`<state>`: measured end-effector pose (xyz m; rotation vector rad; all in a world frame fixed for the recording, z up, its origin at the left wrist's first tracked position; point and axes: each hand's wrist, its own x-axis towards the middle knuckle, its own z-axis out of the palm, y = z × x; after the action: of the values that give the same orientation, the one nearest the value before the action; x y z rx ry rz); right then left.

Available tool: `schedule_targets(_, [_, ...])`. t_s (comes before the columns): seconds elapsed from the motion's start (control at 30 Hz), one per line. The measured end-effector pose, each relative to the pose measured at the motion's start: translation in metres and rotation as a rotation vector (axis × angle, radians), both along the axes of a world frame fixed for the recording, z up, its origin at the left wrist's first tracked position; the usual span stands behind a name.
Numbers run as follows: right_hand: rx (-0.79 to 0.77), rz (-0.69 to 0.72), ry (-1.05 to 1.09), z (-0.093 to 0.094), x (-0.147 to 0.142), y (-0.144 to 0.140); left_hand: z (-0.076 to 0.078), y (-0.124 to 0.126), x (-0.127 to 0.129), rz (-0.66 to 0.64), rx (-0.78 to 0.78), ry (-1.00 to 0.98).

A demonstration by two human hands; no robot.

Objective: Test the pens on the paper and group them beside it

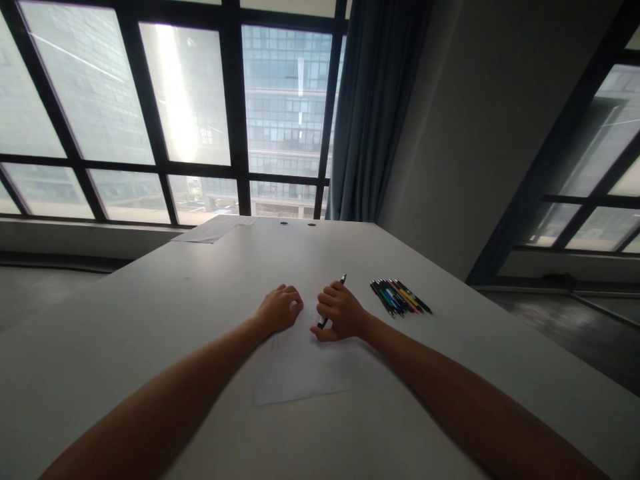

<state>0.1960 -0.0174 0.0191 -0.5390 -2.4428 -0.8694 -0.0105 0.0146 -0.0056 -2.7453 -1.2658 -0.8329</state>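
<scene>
A white sheet of paper (pixel 300 377) lies on the table in front of me, with a few thin dark lines drawn near its left side. My left hand (pixel 280 308) rests at the sheet's upper left, fingers curled in and the thumb close to the index finger; whatever may be between them is hidden. In my right hand (pixel 340 312) is a black pen (pixel 322 321), tilted, fingers wrapped round its middle. One pointed end sticks out above the knuckles, away from me. Its lower end, with a whitish part, shows near the thumb just above the paper.
Right of my right hand, several pens (pixel 400 298) in black, green, blue, red and yellow lie side by side. More paper sheets (pixel 213 230) lie at the far left of the white table (pixel 200 293). Beyond the far edge are windows and a blue curtain (pixel 363 120).
</scene>
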Motion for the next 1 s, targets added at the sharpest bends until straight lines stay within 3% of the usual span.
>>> schedule_targets(0.17, [-0.099, -0.072, -0.021, 0.001, 0.0, -0.001, -0.001, 0.0, 0.0, -0.005, 0.008, -0.016])
schedule_targets(0.47, [-0.181, -0.026, 0.032, -0.003, 0.005, 0.006, 0.002, -0.002, 0.001, 0.003, -0.003, -0.001])
schedule_targets(0.63, [-0.288, -0.133, 0.373, 0.01, 0.013, 0.008, 0.002, -0.002, 0.001, 0.014, -0.016, 0.015])
schedule_targets(0.7, [-0.429, -0.215, 0.606, 0.017, 0.017, 0.009, 0.002, -0.001, 0.001, 0.019, -0.027, 0.02])
schedule_targets(0.8, [-0.882, -0.256, 0.886, 0.023, 0.019, 0.014, 0.003, -0.002, 0.001, 0.022, -0.037, 0.016])
schedule_targets(0.87, [-1.156, -0.186, 0.915, 0.022, 0.019, 0.015, 0.003, -0.002, 0.001, 0.019, -0.046, 0.009])
schedule_targets(1.0, [-1.351, -0.108, 0.839, 0.016, 0.011, 0.012, 0.004, -0.003, 0.0, 0.013, -0.058, -0.004])
